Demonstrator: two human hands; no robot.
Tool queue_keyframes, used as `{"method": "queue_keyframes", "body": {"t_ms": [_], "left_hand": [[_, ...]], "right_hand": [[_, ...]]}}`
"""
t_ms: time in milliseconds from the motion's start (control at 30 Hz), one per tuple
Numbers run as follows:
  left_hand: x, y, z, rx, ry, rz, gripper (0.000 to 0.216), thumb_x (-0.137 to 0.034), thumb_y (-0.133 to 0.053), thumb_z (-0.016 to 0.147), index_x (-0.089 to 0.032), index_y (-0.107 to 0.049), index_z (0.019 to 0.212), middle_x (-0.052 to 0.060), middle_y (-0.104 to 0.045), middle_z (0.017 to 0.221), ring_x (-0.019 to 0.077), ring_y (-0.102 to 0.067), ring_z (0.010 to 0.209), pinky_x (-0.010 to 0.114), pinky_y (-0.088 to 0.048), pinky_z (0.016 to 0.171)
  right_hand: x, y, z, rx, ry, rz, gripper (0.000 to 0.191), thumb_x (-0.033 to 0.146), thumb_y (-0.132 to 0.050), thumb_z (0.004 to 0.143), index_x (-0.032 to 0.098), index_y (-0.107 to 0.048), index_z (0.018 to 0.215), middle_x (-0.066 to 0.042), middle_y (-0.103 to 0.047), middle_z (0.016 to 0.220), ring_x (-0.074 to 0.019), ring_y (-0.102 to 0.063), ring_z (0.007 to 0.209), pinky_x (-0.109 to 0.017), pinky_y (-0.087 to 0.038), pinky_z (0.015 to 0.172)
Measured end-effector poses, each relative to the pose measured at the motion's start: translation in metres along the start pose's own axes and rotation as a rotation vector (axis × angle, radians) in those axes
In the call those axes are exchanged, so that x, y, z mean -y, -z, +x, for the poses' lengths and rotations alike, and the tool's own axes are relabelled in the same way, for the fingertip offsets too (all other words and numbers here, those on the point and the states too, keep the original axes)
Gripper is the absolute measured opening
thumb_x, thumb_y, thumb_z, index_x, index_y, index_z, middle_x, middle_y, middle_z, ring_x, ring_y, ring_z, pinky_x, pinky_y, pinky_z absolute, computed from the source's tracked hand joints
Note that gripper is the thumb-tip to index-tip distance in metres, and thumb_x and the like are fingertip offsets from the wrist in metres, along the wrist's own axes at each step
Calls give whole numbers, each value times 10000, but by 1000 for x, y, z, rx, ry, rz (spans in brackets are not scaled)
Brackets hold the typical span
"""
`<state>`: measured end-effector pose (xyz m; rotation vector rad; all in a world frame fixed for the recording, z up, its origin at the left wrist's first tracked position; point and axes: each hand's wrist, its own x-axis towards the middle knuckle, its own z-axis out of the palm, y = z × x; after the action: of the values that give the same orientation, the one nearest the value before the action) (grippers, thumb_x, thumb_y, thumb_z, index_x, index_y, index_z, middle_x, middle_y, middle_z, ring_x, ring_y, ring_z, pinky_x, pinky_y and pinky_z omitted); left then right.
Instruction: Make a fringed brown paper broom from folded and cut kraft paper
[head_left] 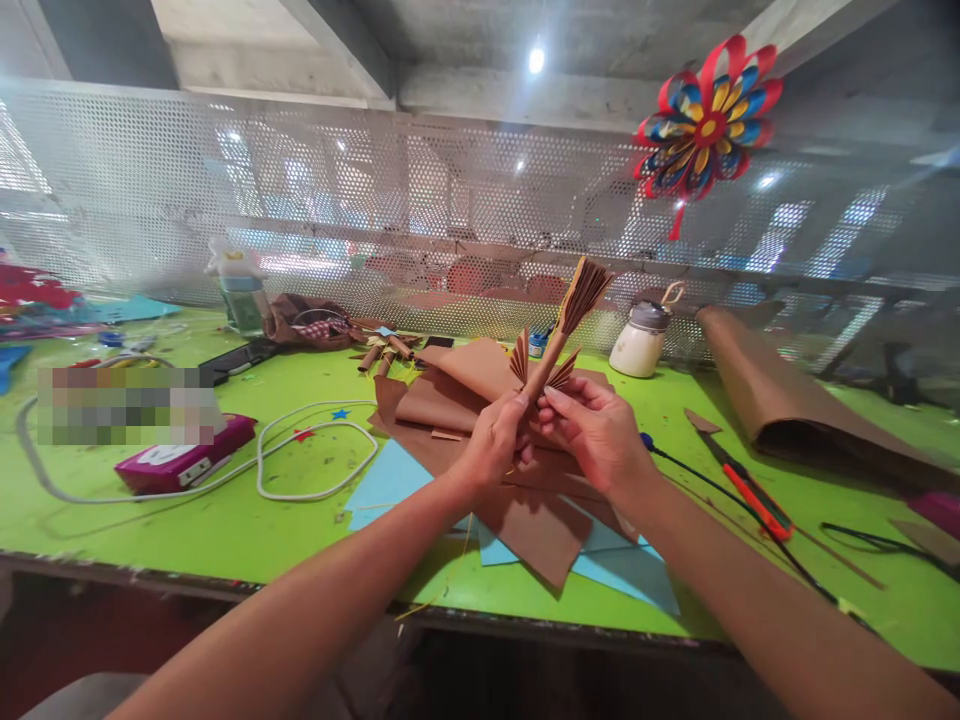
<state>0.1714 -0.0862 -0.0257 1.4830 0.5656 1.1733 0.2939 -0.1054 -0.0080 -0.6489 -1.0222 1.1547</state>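
My left hand (493, 440) and my right hand (592, 428) meet above the green table (225, 520), both closed on the lower end of a brown folded-paper stem (559, 335). The stem rises tilted to the right, with a pleated fan at its top and two smaller pleated fans at its sides. Under my hands lie loose brown paper sheets (457, 395) on light blue sheets (386, 480).
An orange-handled utility knife (754, 495) and thin black cables lie to the right, beside a large brown paper roll (787, 400). A white jar (639, 340) stands at the back. A pink box (184, 462) and white cable (315, 445) sit left. A paper flower (705, 120) hangs on the mesh wall.
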Motion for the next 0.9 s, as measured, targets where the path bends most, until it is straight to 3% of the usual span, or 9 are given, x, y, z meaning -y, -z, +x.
{"method": "queue_keyframes", "body": {"t_ms": [300,567,900], "left_hand": [[-1,0,0,9,-2,2,368,-456,-347,843,-135,-523,806,-48,-432,490,77,-402,402,196,-354,393],[5,0,1,-3,19,-30,411,-480,-343,835,-121,-540,863,6,-551,644,56,-392,400,194,-368,383],[2,-1,0,12,-21,-22,366,-449,-334,852,-131,-514,829,-10,-515,633,52,-380,397,186,-350,365]], "right_hand": [[0,3,1,25,-12,18,180,209,-728,639,156,-587,739,7,-628,677,-80,-564,558,-199,-497,503],[-1,2,1,19,-6,19,199,214,-732,630,167,-571,738,12,-625,683,-85,-569,560,-210,-509,509],[-2,2,0,26,7,8,186,220,-729,639,166,-572,725,15,-629,675,-84,-572,555,-210,-506,510]]}}
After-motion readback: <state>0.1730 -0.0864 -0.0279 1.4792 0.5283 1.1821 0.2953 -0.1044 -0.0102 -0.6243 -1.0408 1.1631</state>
